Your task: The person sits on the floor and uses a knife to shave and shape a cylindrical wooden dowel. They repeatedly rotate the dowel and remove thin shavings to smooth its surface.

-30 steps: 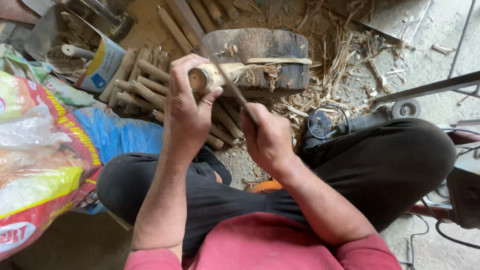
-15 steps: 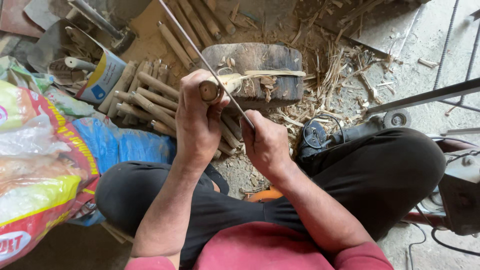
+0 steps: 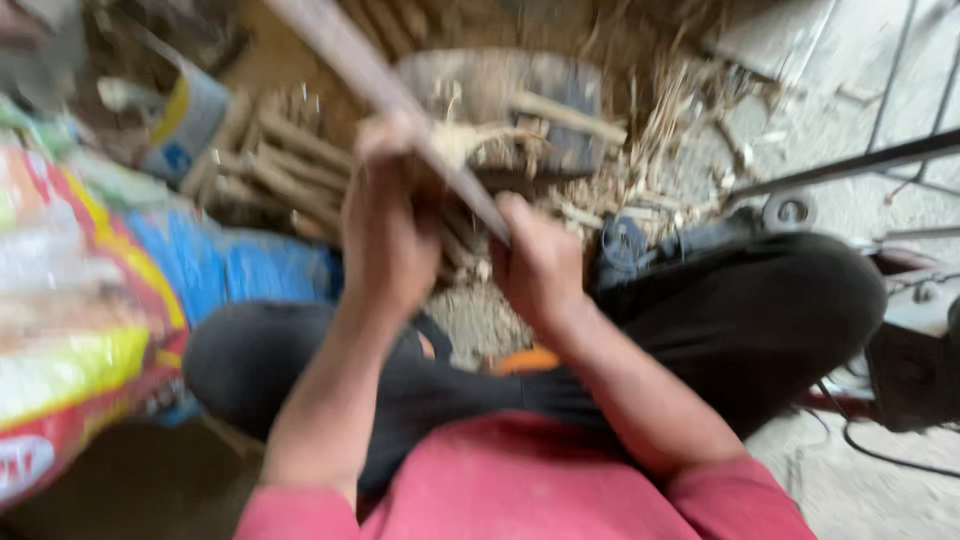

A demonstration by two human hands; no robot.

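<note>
Hands blurred: left hand grip around wooden stick, right hand grip around long blade.

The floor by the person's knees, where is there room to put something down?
Bare grey concrete floor lies at the lower right, between the black-trousered knee and the dark cable. Ahead it is crowded: the round wooden block, brown sticks and shavings. Coloured plastic sacks fill the left.
</note>
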